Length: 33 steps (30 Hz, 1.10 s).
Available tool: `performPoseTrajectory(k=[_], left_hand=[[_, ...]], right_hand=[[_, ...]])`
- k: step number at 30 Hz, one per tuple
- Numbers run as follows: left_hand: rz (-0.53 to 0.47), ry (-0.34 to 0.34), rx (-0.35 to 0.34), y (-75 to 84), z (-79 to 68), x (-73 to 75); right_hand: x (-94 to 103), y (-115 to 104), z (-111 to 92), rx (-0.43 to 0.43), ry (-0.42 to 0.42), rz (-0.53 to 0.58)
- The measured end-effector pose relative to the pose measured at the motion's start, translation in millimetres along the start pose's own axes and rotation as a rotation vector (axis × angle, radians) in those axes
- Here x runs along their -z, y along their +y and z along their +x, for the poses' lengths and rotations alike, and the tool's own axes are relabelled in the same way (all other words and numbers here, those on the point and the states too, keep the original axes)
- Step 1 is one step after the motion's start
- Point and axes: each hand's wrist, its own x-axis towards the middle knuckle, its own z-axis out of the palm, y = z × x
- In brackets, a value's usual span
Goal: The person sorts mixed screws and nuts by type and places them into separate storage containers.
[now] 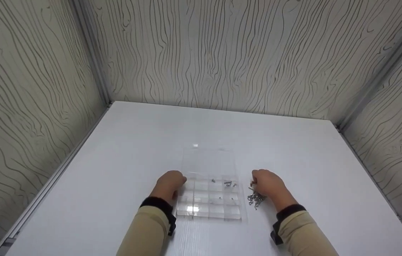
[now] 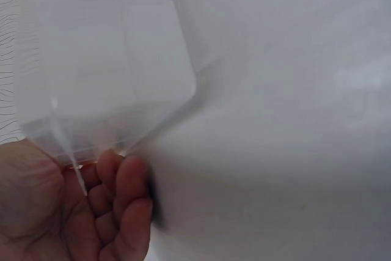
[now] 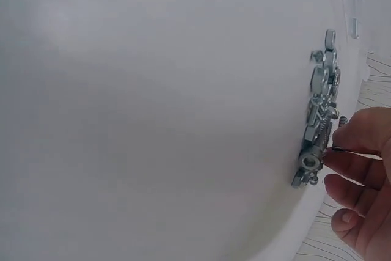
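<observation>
A clear plastic compartment box (image 1: pixel 201 209) lies on the table with its clear lid (image 1: pixel 208 160) folded back. Several small screws (image 1: pixel 228 183) sit in its right-hand compartments. My left hand (image 1: pixel 169 183) grips the box's left side; in the left wrist view, curled fingers (image 2: pixel 131 181) hold the box edge (image 2: pixel 116 132). To the right of the box is a pile of metal nuts and bolts (image 1: pixel 256 199). Over this pile, my right hand (image 1: pixel 268 183) pinches a small dark screw (image 3: pixel 338 148) between thumb and forefinger, mostly hidden by the fingertips.
The white table (image 1: pixel 133 142) is enclosed by wood-grain patterned panels (image 1: pixel 208 53) at the back and both sides. Grey metal posts (image 1: pixel 91 49) stand at the corners. Dark bands (image 1: pixel 158 204) circle both wrists over beige sleeves.
</observation>
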Motion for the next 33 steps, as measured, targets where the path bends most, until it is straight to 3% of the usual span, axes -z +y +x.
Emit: performPoseTrajectory(k=[8,15,27,33], left_hand=[[-0.042,-0.011,-0.003,-2.1,-0.6,-0.5],[-0.078,-0.011,0.023,-1.4,-1.3,-0.4],[-0.034,-0.008,0.033,-1.5,3.5,-2.2],[-0.142,-0.038,0.085,-1.3,3.5,-2.5]], right_hand=[[15.4,-17.3,-0.2,0.011,0.080,0.128],[15.4,-38.7,-2.1,0.140,0.150,0.216],[5.5,-60.1,-1.9,0.128,0.088,0.205],[3.8,-60.1,0.0,0.143,0.102,0.198]])
